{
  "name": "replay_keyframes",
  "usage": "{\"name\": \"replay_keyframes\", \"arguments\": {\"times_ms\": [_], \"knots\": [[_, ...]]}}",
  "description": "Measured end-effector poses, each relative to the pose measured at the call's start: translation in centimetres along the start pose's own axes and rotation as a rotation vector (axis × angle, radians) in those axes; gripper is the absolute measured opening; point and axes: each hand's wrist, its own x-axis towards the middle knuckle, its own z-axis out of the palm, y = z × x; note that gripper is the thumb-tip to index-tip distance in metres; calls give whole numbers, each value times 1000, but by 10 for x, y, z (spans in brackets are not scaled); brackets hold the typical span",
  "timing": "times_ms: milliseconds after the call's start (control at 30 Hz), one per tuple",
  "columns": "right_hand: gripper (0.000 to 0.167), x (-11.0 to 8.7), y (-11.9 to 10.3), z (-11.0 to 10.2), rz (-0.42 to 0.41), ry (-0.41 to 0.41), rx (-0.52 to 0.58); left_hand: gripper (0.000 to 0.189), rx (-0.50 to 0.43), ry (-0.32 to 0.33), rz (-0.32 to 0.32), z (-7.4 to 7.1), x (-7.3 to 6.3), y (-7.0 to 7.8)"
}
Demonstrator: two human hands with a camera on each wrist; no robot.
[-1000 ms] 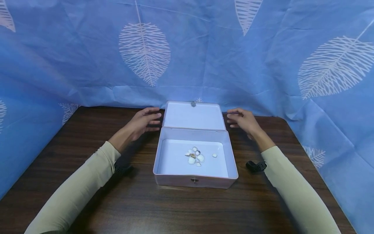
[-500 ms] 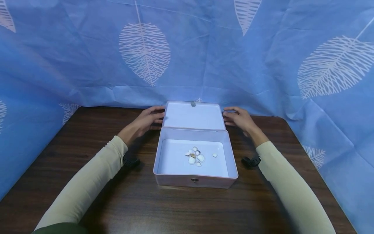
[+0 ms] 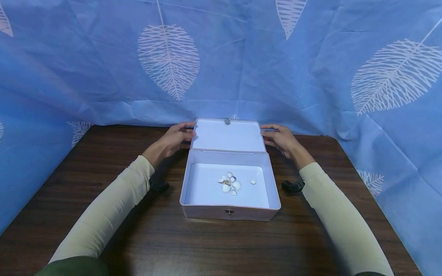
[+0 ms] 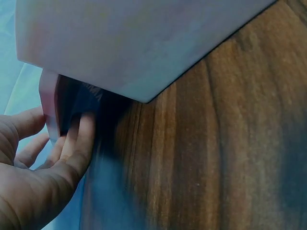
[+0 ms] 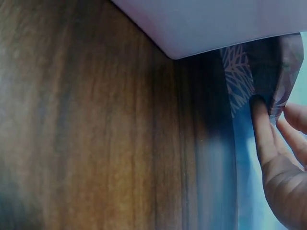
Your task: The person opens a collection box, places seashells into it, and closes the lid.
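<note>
A pale pink tin box point(image 3: 207, 212) stands on the table, its hinged lid point(image 3: 228, 135) tipped back behind it with the white inside showing. Several small seashells point(image 3: 227, 188) lie clustered on the box floor, and a single shell point(image 3: 253, 182) sits apart to the right. My left hand point(image 3: 171, 140) holds the lid's left edge; in the left wrist view the thumb is at the lid's rim point(image 4: 48, 98) and fingers reach behind it. My right hand point(image 3: 283, 142) holds the opposite edge likewise, with fingers behind the lid in the right wrist view. Some fingertips are hidden.
The dark wooden table point(image 3: 228, 249) extends on both sides and in front of the box. A blue curtain point(image 3: 241, 69) with white leaf prints hangs close behind the lid. A small metal latch point(image 3: 229, 212) is on the box front.
Both hands have moved inward from beside the lid to its side edges and taken hold of them. The box, lid and shells have stayed in place; the head view shifted slightly.
</note>
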Motion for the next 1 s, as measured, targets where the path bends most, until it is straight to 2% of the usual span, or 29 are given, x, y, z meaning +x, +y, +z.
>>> {"name": "replay_keyframes", "arguments": {"times_ms": [233,500,800,1000], "knots": [[58,0,-5,-2,-15,-1,38,67,-14,17,15,2,-1,5],[57,0,-11,-3,-54,40,94,65,-62,52,22,4,-3,10],[54,-2,-19,-1,-150,108,123,64,-61,59,61,3,-6,19],[53,-5,-25,1,-217,146,97,65,-64,65,72,2,-10,24]]}}
